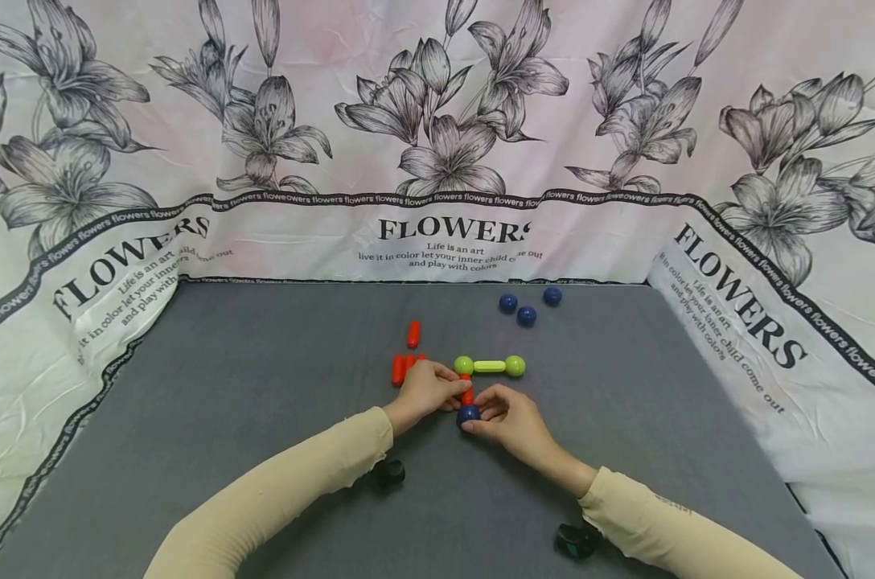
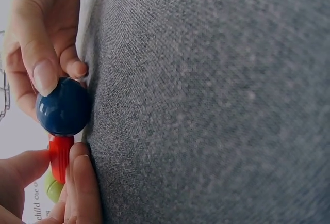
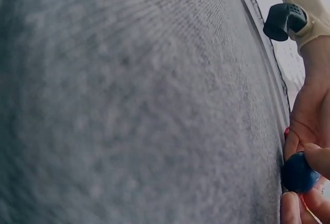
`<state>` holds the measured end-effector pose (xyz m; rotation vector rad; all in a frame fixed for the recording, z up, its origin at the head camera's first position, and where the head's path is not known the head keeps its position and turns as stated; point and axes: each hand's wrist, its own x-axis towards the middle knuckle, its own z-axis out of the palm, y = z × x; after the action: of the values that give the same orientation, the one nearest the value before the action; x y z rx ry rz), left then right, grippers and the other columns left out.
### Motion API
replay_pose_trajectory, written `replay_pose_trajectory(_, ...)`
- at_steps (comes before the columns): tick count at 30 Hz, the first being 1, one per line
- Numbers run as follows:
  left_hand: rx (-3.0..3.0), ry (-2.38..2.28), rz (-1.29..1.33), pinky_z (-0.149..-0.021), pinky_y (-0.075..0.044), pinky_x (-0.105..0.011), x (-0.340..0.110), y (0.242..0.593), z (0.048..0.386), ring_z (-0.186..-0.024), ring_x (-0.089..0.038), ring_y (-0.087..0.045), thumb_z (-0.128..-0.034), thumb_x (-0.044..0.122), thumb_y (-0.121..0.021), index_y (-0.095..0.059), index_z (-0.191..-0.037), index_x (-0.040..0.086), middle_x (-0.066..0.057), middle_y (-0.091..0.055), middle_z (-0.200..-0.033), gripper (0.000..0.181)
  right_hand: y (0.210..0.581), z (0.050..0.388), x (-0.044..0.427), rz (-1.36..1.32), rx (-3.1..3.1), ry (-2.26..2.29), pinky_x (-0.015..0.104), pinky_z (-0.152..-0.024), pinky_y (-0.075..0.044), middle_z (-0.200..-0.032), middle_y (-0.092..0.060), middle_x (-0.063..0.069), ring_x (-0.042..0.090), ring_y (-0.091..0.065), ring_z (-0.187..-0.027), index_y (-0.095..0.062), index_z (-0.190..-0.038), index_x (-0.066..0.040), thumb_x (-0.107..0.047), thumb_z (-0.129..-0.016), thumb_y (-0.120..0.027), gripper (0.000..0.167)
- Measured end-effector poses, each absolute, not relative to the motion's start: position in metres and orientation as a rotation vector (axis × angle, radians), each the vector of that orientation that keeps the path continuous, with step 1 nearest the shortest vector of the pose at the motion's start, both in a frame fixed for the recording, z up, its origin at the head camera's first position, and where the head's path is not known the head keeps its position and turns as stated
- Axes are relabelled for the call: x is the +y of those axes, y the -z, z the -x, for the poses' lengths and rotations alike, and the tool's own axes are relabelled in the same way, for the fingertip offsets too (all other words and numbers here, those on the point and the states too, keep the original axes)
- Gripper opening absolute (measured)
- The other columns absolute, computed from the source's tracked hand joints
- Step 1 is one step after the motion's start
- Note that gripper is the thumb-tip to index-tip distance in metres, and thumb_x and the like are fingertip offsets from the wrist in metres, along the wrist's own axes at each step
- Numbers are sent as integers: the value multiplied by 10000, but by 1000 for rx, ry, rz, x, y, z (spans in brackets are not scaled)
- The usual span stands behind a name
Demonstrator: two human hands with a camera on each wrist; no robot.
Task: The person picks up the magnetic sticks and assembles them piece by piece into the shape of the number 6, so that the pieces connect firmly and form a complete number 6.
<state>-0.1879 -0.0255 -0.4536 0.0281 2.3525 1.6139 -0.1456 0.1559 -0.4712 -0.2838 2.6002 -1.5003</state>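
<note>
A red rod (image 1: pixel 467 396) runs from the left green ball (image 1: pixel 463 365) down to a blue ball (image 1: pixel 469 416). My left hand (image 1: pixel 426 390) pinches the rod from the left, its thumb and fingers on either side in the left wrist view. From the right, my right hand (image 1: pixel 513 420) grips the blue ball between thumb and fingers. In the left wrist view the ball (image 2: pixel 63 107) meets the near end of the red rod (image 2: pixel 60 158). Fingers partly cover the joint at the green ball. A green rod (image 1: pixel 490 367) links that ball to a second green ball (image 1: pixel 515 366).
Several red rods (image 1: pixel 397 371) lie left of my left hand, one (image 1: pixel 413 334) set farther back. Three blue balls (image 1: pixel 527 316) sit at the back right of the grey table (image 1: pixel 300 346). Flower-printed cloth (image 1: pixel 293 241) surrounds the table's back and sides.
</note>
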Motion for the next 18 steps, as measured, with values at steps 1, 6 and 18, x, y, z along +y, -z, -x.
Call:
replay_pose_trajectory(1, 2356, -1612, -31, -611, -603, -271, -26, 454, 188, -643, -150, -726, -891, 205, -748, -733, -990, -15, -140, -768, -851, 242, 472, 146, 156, 290, 2593, 1497, 206, -674, -541, -898, -711, 68, 99, -652, -753, -678, -999, -103, -192, -753, -870, 325)
replay_pose_trajectory(6, 2365, -1624, -66, -629, -608, -284, -29, 453, 184, -674, -170, -736, -902, 189, -734, -714, -1026, -34, -165, -769, -885, 256, 471, 147, 156, 304, 2564, 1503, 205, -676, -542, -908, -710, 69, 107, -654, -765, -680, -1011, -99, -193, -759, -866, 326)
replay_pose_trajectory(18, 2332, -1702, -152, -651, -606, -289, -40, 463, 153, -691, -157, -711, -910, 197, -725, -670, -1102, -20, -148, -749, -903, 295, 471, 151, 164, 380, 2455, 1538, 216, -706, -554, -991, -697, 140, 139, -665, -833, -656, -1072, -44, -205, -785, -847, 380)
